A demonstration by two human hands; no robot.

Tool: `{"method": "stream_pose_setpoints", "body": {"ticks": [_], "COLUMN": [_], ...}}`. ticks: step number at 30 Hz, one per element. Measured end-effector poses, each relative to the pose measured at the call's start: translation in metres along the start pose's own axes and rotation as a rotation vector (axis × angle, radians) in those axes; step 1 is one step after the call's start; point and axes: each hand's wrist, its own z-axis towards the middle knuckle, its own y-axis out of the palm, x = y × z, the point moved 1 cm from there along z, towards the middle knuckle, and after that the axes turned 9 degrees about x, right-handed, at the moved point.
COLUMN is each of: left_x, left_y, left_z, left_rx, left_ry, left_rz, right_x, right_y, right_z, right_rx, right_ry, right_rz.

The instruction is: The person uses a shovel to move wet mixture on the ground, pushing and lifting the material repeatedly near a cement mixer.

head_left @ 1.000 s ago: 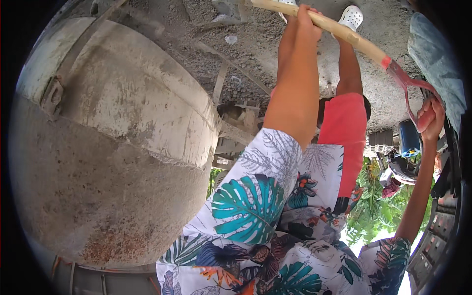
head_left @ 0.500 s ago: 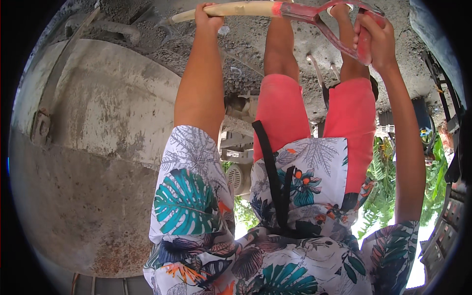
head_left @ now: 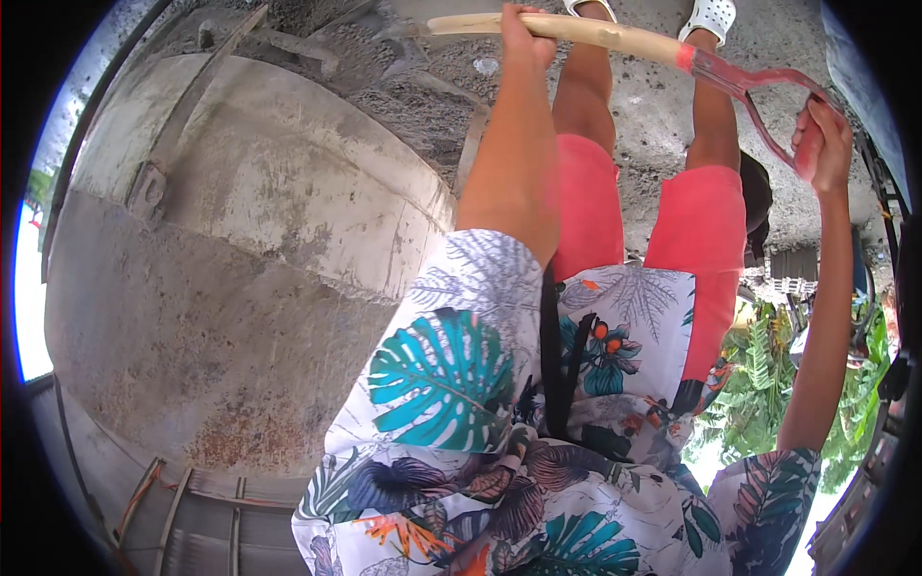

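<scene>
Shovel point(head_left: 615, 38), one only, lies crosswise at the top of the view over rough grey ground point(head_left: 653, 125) strewn with cement dust, outdoors in daylight. Its pale wooden shaft runs into a red D-shaped grip point(head_left: 768, 96). Two hands hold it. The left hand point(head_left: 523, 29) is wrapped tightly around the wooden shaft, arm stretched straight out. The right hand point(head_left: 824, 134) is curled around the red grip at the shovel's far end, arm also extended. Beyond the shovel are two white sandals point(head_left: 713, 14); beneath it, red shorts point(head_left: 706, 211) and a leaf-print shirt point(head_left: 480, 432). Left of the shovel stands one big, cement-caked mixer drum point(head_left: 240, 288). Green plants point(head_left: 768, 384) grow right of the shorts.
</scene>
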Motion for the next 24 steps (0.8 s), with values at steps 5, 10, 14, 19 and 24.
{"method": "stream_pose_setpoints", "body": {"ticks": [5, 10, 14, 19, 24], "left_x": [-0.078, -0.122, -0.134, -0.075, -0.039], "left_y": [0.041, 0.075, 0.075, 0.042, 0.018], "left_z": [-0.041, -0.063, -0.064, -0.028, -0.001], "left_rx": [-0.048, -0.091, -0.096, -0.107, -0.091], "left_ry": [-0.161, -0.210, -0.217, -0.118, -0.102], "left_rz": [-0.129, -0.151, -0.128, -0.080, -0.038], "right_x": [0.017, -0.017, -0.032, -0.040, -0.027], "right_y": [-0.080, -0.143, -0.143, -0.067, -0.013], "right_z": [-0.021, -0.014, -0.025, -0.036, -0.048], "right_rx": [0.073, 0.045, 0.040, 0.006, 0.076], "right_ry": [0.017, 0.011, 0.042, -0.079, -0.062], "right_rz": [0.022, -0.078, -0.073, -0.178, -0.123]}}
